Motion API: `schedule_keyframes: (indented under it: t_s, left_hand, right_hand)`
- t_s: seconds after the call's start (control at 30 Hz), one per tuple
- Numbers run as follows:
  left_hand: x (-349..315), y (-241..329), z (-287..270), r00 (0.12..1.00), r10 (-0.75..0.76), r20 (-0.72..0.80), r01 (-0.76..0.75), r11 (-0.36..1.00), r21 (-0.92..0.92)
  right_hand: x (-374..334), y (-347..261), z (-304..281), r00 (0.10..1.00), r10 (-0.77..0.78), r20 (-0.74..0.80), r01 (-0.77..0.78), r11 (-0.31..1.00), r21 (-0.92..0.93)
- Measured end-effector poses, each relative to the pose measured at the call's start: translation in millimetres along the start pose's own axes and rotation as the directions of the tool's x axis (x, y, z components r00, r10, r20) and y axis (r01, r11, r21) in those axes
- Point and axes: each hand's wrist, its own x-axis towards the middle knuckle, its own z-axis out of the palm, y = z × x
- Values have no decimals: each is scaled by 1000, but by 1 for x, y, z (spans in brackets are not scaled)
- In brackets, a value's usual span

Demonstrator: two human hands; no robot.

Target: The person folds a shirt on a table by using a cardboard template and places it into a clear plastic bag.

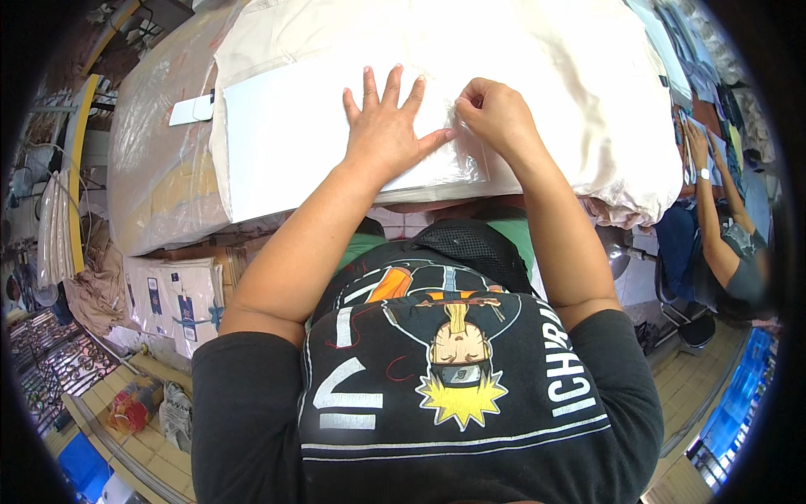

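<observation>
My left hand [382, 130] lies flat with its fingers spread on a smooth white sheet or board [277, 143]. Clear plastic film [470, 166], likely a bag, covers the right end of this white piece and shows creases and glare. Just right of my left thumb, my right hand [501, 118] is curled, with thumb and index finger pinching the film near its edge. Beneath everything spreads a cream cloth [596, 92] over a padded table. Glare washes out where the white piece ends under the film.
A small white flat item [191, 110] sits left of the white piece, on a plastic-wrapped bundle [159, 168]. Packed folded garments [172, 298] are stacked below the table's left side. At the right, another person's hands [697, 147] work by stacked clothes; a dark stool [697, 330] stands nearby.
</observation>
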Motion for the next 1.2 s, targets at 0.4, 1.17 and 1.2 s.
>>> schedule_keyframes:
  t_s: [0.4, 1.17, 1.2]
  left_hand:
    - [-1, 0, 3, 1000, -13, -2, 13, 999, 42]
    - [31, -5, 1, 995, -103, -3, 103, 994, -21]
    - [29, -4, 4, 995, -100, -5, 100, 995, 1]
  right_hand:
    - [2, -10, 0, 990, -140, -29, 129, 962, -239]
    - [56, -21, -4, 968, -245, -50, 181, 826, -533]
    - [61, -15, -1, 981, -193, -15, 155, 828, -538]
